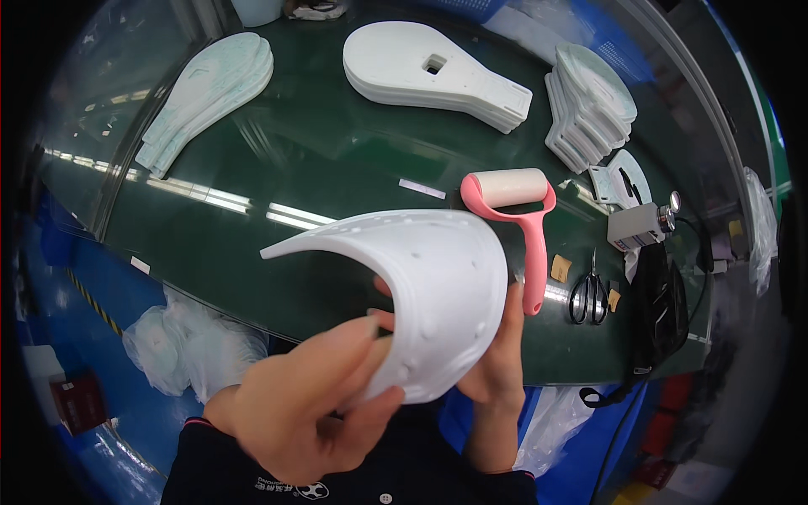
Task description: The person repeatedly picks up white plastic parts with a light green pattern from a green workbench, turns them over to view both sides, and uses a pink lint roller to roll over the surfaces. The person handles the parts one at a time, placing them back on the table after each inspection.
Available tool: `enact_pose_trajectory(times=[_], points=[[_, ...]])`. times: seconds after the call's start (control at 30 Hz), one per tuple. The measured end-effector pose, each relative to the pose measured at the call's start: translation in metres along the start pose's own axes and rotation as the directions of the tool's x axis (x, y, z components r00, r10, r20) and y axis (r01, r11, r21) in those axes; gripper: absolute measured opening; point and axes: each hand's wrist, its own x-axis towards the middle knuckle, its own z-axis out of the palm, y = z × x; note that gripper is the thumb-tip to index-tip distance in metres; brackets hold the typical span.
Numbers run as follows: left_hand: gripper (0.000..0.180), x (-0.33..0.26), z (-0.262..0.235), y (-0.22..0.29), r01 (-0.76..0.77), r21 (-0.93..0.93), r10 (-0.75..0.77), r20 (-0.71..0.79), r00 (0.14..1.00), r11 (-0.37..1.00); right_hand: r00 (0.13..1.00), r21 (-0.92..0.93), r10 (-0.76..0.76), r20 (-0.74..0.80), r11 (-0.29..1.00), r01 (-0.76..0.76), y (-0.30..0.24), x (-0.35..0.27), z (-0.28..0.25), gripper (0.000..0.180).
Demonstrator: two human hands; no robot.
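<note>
A curved white plastic shell (446, 295) is held up over the near part of the green table, its narrow end pointing left. Small bumps dot the side facing me. At its lower left edge, the fingers of my left hand (311, 404) close on the rim, slightly smeared by motion. My right hand (498, 362) grips the shell from its right side, with most of its fingers hidden behind it. Just beyond, to the right, lies a roller with a pink handle (534, 261) and a white sleeve.
White paddle-shaped plastic parts (396, 63) are stacked at the back, with greenish-white stacks at left (210, 93) and right (593, 105). Black scissors (588, 299), a metal-topped bottle (637, 225) and a black pouch (656, 311) lie at right. Clear plastic bags (189, 349) hang below the table's left edge.
</note>
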Motion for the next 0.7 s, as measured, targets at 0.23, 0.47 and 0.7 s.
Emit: enact_pose_trajectory(times=[0.23, 0.47, 0.7], points=[[0.030, 0.011, -0.016, 0.015, -0.052, -0.180, 0.130, 0.460, 0.878, 0.982, 0.988, 0.133, -0.012, 0.151, 0.991, -0.008, -0.020, 0.023, 0.022, 0.055], [0.037, 0.005, -0.048, -0.006, -0.109, -0.010, 0.098, 0.523, 0.847, 0.994, 0.993, 0.023, -0.101, 0.060, 0.995, 0.100, -0.024, 0.019, 0.015, 0.071], [0.025, 0.024, -0.029, -0.027, 0.147, -0.101, -0.142, 0.058, 0.988, 0.984, 0.964, 0.268, -0.266, -0.006, 0.928, 0.258, 0.012, -0.010, -0.016, 0.049]])
